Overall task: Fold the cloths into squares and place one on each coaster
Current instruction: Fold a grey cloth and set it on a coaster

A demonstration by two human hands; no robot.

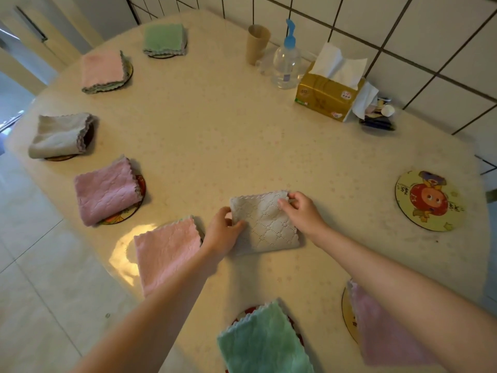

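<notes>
Grey cloth: a folded grey quilted cloth [265, 220] lay flat on the cream table [215, 125], near its front middle, on no coaster.
Left hand: the left hand [223, 231] pinched the cloth's left edge, thumb on top, fingers curled closed on the fabric.
Right hand: the right hand [301, 208] gripped the cloth's far right corner between thumb and fingertips.
Bare coaster: a round cartoon coaster [429, 200] sat uncovered at the right, well apart from the grey cloth.
Covered coasters: a green cloth [164, 39], pale pink cloth [103, 71], beige cloth [60, 135] and mauve cloth [106, 191] each rested on a coaster along the left rim.
Near edge: a pink cloth [166, 251], mint cloth [265, 340] and lilac cloth [382, 327] lay closest to the person.
Back: tissue box [326, 96], pump bottle [286, 63], cardboard tube [257, 44].
</notes>
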